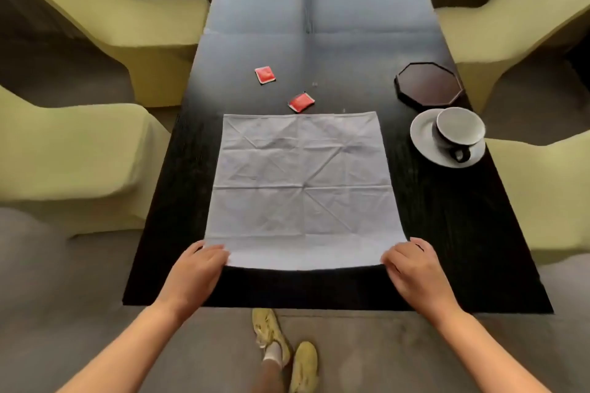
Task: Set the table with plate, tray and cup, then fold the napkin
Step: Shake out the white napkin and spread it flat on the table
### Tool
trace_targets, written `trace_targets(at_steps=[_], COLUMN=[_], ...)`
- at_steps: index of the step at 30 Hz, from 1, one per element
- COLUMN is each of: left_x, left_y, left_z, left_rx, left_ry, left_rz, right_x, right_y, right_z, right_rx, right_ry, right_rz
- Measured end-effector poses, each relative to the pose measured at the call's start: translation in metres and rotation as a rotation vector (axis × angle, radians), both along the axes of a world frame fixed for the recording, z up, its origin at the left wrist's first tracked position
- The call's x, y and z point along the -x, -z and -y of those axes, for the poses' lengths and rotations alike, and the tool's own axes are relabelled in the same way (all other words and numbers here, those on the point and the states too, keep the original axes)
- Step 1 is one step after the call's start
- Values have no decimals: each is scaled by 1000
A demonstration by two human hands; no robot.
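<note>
Head view is showing the left hand pinching the near-left corner of the white napkin, fingers closed on the cloth. Two red sachets are lying beyond its far edge. The napkin is lying flat and creased at the table centre, seemingly squared up for a first fold. The right hand is gripping the near-right corner likewise. Further right, the octagonal dark tray and cup on its saucer plate are sitting clear of the fold.

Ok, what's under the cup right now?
The cup sits on a white saucer, off-centre toward its far right rim. The saucer's middle is covered by the cup.
</note>
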State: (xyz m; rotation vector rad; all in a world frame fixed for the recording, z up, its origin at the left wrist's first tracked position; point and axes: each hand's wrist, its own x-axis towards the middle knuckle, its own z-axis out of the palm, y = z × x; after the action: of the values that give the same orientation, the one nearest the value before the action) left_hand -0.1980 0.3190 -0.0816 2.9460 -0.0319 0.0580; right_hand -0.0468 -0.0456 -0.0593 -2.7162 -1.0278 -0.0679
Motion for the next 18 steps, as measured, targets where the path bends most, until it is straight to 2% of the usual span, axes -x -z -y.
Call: trace_targets(at_steps=[7, 11, 18], left_x=[33, 47, 58], left_y=[41, 46, 50], left_z=[28, 39, 45], left_rx=[92, 178, 192], left_ry=[-146, -214, -236], left_rz=[-33, -21, -22], right_x=[34, 43, 62], right_y=[54, 64, 73], right_z=[24, 33, 42], right_rx=[-25, -74, -141], right_ry=[97, 139, 138], right_rz=[-76, -55, -11])
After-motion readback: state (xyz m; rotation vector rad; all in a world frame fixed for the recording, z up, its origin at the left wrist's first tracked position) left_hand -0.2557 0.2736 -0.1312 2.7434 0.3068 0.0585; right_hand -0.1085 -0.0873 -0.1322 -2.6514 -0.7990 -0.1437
